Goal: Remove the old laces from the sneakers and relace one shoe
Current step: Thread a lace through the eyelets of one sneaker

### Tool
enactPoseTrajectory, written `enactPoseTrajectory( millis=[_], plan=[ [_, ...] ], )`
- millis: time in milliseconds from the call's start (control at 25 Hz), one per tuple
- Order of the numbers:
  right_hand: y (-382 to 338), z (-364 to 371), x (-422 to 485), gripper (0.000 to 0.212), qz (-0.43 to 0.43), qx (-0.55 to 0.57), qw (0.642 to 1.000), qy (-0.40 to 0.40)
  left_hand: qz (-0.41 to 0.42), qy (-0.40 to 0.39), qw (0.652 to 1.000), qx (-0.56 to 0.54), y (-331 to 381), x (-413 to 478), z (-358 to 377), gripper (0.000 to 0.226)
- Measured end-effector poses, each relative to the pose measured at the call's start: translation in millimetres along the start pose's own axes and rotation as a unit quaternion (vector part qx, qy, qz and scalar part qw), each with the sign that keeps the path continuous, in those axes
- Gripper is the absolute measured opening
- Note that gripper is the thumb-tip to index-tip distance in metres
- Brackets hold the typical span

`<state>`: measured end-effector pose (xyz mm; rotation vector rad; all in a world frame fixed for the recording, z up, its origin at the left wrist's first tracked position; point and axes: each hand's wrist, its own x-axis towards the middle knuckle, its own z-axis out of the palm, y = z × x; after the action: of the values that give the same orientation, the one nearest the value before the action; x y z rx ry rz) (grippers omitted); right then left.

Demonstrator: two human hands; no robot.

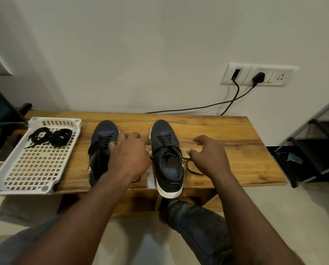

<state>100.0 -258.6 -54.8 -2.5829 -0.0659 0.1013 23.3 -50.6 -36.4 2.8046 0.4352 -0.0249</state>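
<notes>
Two dark sneakers stand side by side on a wooden table (226, 150), toes toward the wall and still laced. The left sneaker (102, 134) lies under the left hand (129, 155); its black laces (94, 148) are loose and trail down its outer side. The hand covers the shoe's tongue and opening from above, fingertips bent down onto the lacing and thumb stretched toward the other shoe. Whether the fingers pinch a lace or only rest on it cannot be told.

The right sneaker (166, 155) has a white sole, and its heel juts over the table's near edge. Its lace end (190, 169) loops out over the wood on the shoe's right. The right hand (209, 155) hovers just beside that loop, fingers loosely curled, thumb and forefinger apart and gripping nothing. The thumb tip sits close to the lace.

At the left end of the table a white perforated plastic tray (54, 119) holds two coiled bundles of black laces (50, 136) in its far half.

On the wall behind, a switch plate (274, 77) carries a black plug (258, 76), and two cables (234, 96) drop behind the table. A black metal rack (313, 150) stands to the right. A leg in dark jeans (198, 226) shows below the table's edge.
</notes>
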Motion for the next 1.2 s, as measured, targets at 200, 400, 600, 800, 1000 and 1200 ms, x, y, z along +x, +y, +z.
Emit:
enactPoseTrajectory(
  millis=[200, 400, 600, 800, 1000, 1200],
  plan=[
    [-22.4, 18.3, -6.9, 0.022, -0.106, 0.032, 0.994, -0.011, 0.045, -0.036, 0.986, -0.157, 16.4, 16.3, 19.3, 0.032],
    [-15.9, 15.4, 2.2, 0.013, -0.073, 0.074, 0.994, -0.028, 0.057, -0.026, 0.986, -0.151, 22.1, 34.5, 21.3, 0.015],
    [-24.3, 6.8, 16.0, 0.017, -0.156, 0.037, 0.987, -0.020, 0.075, -0.018, 0.990, -0.116, 22.4, 37.3, 14.7, 0.023],
    [-9.9, 11.9, 32.0, 0.013, -0.135, -0.048, 0.989, -0.043, 0.082, -0.032, 0.995, -0.042, 24.5, 38.3, 8.9, 0.027],
    [3.3, 10.0, 33.7, 0.018, -0.103, -0.012, 0.992, -0.070, 0.072, -0.075, 0.995, 0.012, 22.8, 41.8, 6.4, 0.015],
    [3.7, 5.3, 31.4, 0.014, -0.104, -0.019, 0.990, -0.096, 0.029, -0.102, 0.994, -0.033, 20.9, 45.6, 1.8, 0.016]
  ],
)
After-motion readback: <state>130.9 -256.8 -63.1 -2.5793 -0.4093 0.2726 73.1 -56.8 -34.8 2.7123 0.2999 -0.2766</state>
